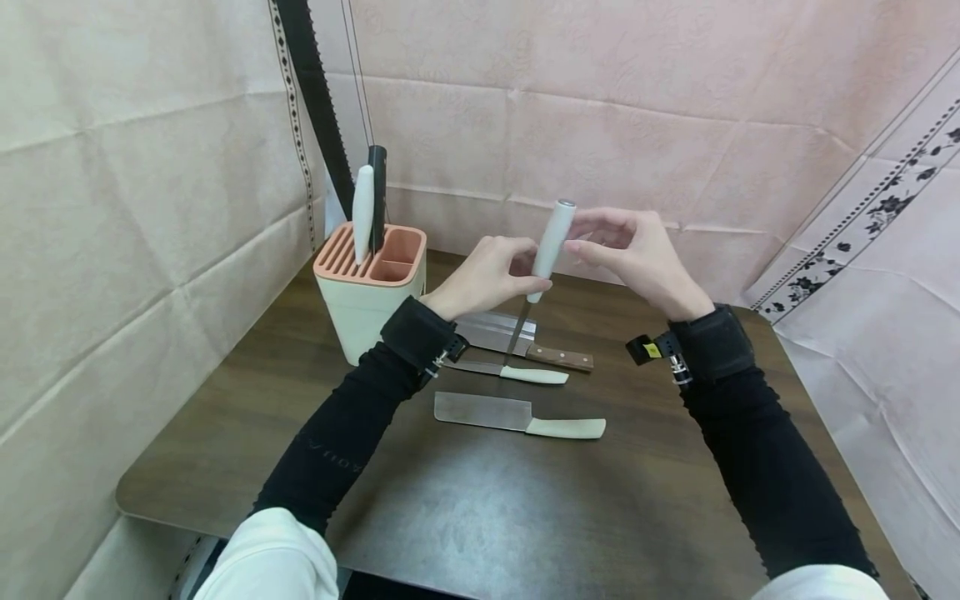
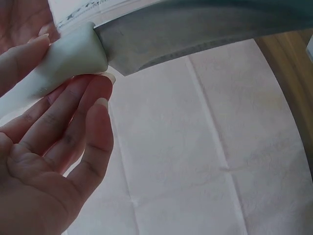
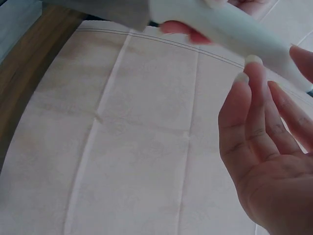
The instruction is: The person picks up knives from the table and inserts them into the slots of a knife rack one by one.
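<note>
1. Now, the left hand (image 1: 489,275) grips a knife (image 1: 553,247) by its pale handle, low down, close to the blade.
2. This knife is up over the table (image 1: 637,500), with its handle high and its blade slanting down. I cannot tell if the tip touches anything.
3. The right hand (image 1: 637,254) is right by the top part of the handle. Its fingers are loose and softly bent, and it does not seem to squeeze. I cannot tell how much the tips touch.
4. Below lie a knife with a brown wooden handle (image 1: 560,357), a thin knife (image 1: 534,376) and, nearest the person, a chopper (image 1: 482,410). A knife block (image 1: 345,312) stands on the left, with a white handle (image 1: 363,215) and a black handle (image 1: 377,196) sticking up.
5. The handle looks smooth, so it could slip if the left hand goes slack before the right one holds tight.
6. The left fingers are near the sharp part, so a small slide could cut them.
7. If the knife dips, its tip could knock the thin knife or scratch the table.
8. If it swings left, it could nick the left wrist.
</note>
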A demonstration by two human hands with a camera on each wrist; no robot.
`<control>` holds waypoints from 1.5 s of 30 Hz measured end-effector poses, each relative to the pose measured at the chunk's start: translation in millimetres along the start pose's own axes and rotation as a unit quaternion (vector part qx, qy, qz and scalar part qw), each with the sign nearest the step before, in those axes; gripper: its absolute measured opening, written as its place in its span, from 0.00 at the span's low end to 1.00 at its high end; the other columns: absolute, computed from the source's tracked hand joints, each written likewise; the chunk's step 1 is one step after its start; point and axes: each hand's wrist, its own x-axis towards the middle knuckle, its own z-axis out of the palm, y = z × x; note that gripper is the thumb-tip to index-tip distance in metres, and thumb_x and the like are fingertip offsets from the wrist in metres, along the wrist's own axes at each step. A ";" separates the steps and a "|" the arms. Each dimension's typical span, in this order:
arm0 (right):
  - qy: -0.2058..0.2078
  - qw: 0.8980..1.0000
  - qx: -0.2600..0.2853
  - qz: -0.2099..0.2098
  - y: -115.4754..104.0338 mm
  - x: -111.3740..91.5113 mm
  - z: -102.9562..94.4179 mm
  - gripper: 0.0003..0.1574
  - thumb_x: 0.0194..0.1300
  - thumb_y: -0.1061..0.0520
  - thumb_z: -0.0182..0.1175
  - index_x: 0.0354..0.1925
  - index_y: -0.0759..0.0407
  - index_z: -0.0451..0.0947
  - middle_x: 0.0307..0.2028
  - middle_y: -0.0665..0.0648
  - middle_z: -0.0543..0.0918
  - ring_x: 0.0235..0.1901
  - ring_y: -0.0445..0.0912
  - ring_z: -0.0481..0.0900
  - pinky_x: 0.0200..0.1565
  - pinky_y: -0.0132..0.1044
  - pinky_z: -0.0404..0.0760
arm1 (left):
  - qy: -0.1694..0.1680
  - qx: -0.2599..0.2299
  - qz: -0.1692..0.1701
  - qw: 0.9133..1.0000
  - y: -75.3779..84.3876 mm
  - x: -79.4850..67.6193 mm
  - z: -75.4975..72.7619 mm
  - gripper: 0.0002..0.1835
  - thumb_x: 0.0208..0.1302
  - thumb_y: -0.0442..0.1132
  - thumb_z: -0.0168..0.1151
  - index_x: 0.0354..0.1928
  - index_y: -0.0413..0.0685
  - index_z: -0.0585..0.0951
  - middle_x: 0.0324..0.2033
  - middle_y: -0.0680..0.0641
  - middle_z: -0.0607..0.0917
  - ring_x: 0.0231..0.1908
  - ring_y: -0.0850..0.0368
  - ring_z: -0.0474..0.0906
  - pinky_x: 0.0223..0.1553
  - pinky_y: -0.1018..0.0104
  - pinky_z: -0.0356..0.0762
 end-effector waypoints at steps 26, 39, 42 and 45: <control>-0.011 0.999 0.035 0.010 25.7 -12.3 -3.9 0.12 0.63 0.60 0.58 0.45 0.64 0.78 0.30 0.43 0.87 0.29 0.52 0.80 0.30 0.26 0.82 | 0.095 0.036 -0.018 0.995 4.8 -16.1 -59.4 0.20 0.58 0.40 0.64 0.50 0.38 0.77 0.43 0.38 0.85 0.38 0.55 0.80 0.41 0.55 0.81; -0.019 0.999 0.035 0.014 28.7 -11.8 -1.7 0.12 0.63 0.60 0.57 0.45 0.63 0.78 0.31 0.43 0.87 0.29 0.50 0.81 0.31 0.27 0.82 | 0.115 0.065 -0.038 0.990 10.3 -17.7 -83.6 0.18 0.59 0.41 0.62 0.50 0.42 0.77 0.45 0.40 0.85 0.40 0.57 0.80 0.44 0.57 0.79; -0.019 0.999 0.035 0.011 28.2 -11.2 -1.4 0.12 0.63 0.60 0.57 0.45 0.64 0.78 0.30 0.44 0.87 0.29 0.49 0.81 0.30 0.27 0.82 | 0.120 0.067 -0.040 0.990 11.1 -17.7 -89.1 0.19 0.59 0.41 0.62 0.51 0.42 0.77 0.45 0.40 0.85 0.39 0.57 0.80 0.44 0.56 0.79; -0.020 0.999 0.033 0.008 27.9 -10.4 -1.2 0.12 0.63 0.60 0.57 0.44 0.64 0.78 0.30 0.44 0.87 0.28 0.48 0.81 0.30 0.27 0.82 | 0.123 0.066 -0.041 0.989 11.8 -17.2 -94.6 0.19 0.60 0.41 0.61 0.52 0.41 0.77 0.45 0.40 0.85 0.40 0.57 0.80 0.45 0.56 0.78</control>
